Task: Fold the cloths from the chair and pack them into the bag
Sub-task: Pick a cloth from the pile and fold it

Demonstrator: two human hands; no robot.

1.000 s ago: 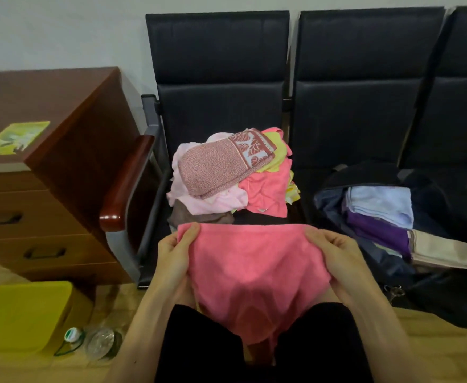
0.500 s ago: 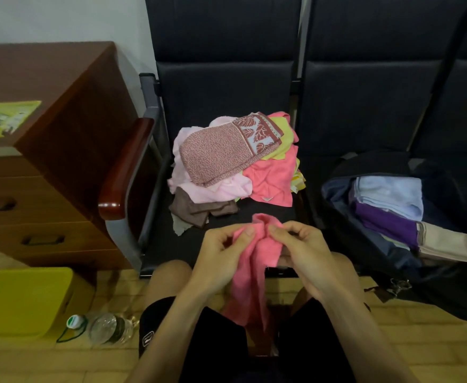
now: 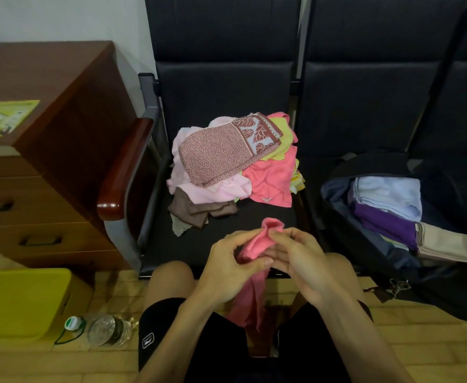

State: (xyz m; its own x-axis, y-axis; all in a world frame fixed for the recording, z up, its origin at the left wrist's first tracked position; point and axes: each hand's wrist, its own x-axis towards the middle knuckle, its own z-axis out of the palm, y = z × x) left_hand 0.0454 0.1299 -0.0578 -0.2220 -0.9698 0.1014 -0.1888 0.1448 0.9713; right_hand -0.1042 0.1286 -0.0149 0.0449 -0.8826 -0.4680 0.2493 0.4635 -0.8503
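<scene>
A pink cloth [image 3: 254, 246] hangs folded lengthwise between my knees, its top end bunched between both hands. My left hand [image 3: 226, 268] pinches it from the left and my right hand [image 3: 298, 262] grips it from the right, fingers curled. On the black chair seat [image 3: 218, 239] behind them lies a heap of cloths [image 3: 235, 161], topped by a speckled pink towel with a leaf border. An open dark bag [image 3: 392, 280] on the seat to the right holds folded light blue, purple and beige cloths.
A wooden drawer cabinet [image 3: 47, 150] stands left of the chair's red-brown armrest [image 3: 124, 167]. On the tiled floor at lower left lie a yellow container [image 3: 19, 302] and a plastic bottle [image 3: 99, 328]. Dark chair backs fill the rear.
The pink cloth was held spread wide by its upper corners. Both hands came together in front of me, and the cloth now hangs doubled in a narrow strip.
</scene>
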